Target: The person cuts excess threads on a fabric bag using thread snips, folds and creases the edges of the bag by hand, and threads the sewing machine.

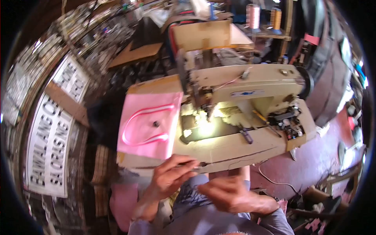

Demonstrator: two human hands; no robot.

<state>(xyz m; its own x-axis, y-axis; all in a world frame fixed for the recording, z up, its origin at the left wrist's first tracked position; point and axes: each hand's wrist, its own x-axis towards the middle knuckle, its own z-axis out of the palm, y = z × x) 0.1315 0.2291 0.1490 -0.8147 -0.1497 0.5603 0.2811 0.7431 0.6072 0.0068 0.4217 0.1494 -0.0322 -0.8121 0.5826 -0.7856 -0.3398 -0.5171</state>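
Note:
My left hand (pixel 172 175) is over my lap, just off the machine table's front edge. Its thumb and fingers are pinched together around something small and thin that I cannot make out. Beside it, my right hand (pixel 229 194) is blurred, with the fingers curled in; what they hold, if anything, is hidden. In front of both stands a beige sewing machine (pixel 250 84), its lamp lighting the needle area. On the table's left part lies a pink sheet (pixel 147 147), bearing a curved pink-and-white strip (pixel 126 127) and a small black piece (pixel 156 124).
Purple-handled thread snips (pixel 246 135) and a yellow-handled tool (pixel 261 117) lie on the machine table. A box of small metal parts (pixel 291 122) sits at its right end. Thread cones (pixel 253 18) stand behind. A lettered sign (pixel 47 145) is at left.

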